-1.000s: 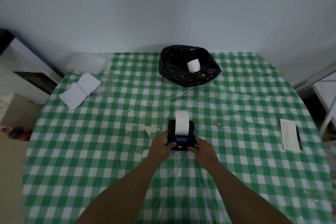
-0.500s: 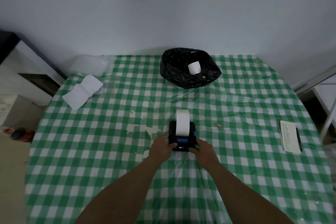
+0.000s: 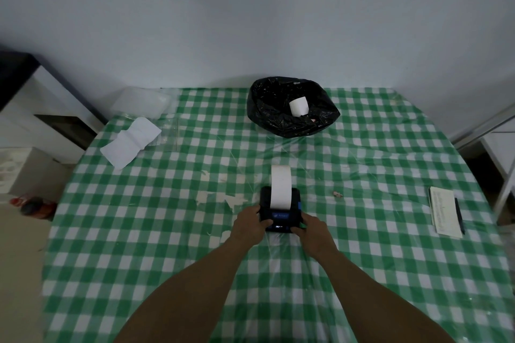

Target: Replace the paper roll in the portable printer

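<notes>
A small black portable printer (image 3: 281, 217) with a blue front panel lies on the green checked tablecloth (image 3: 167, 231), mid-table. A white paper strip (image 3: 281, 186) runs out of its top, away from me. My left hand (image 3: 249, 224) grips the printer's left side, thumb on the front. Gripping the right side is my right hand (image 3: 316, 232). Another white paper roll (image 3: 298, 106) lies inside a black plastic bag (image 3: 267, 111) at the table's far edge.
A folded white paper sheet (image 3: 131, 142) and a clear plastic lid (image 3: 142, 103) lie at the far left. A notepad with a pen (image 3: 445, 210) sits at the right edge. Small paper scraps (image 3: 220, 198) lie left of the printer. White furniture stands on both sides.
Both hands stay on the printer. The paper strip looks slightly longer, reaching further away from me. The camera has tilted up a little.
</notes>
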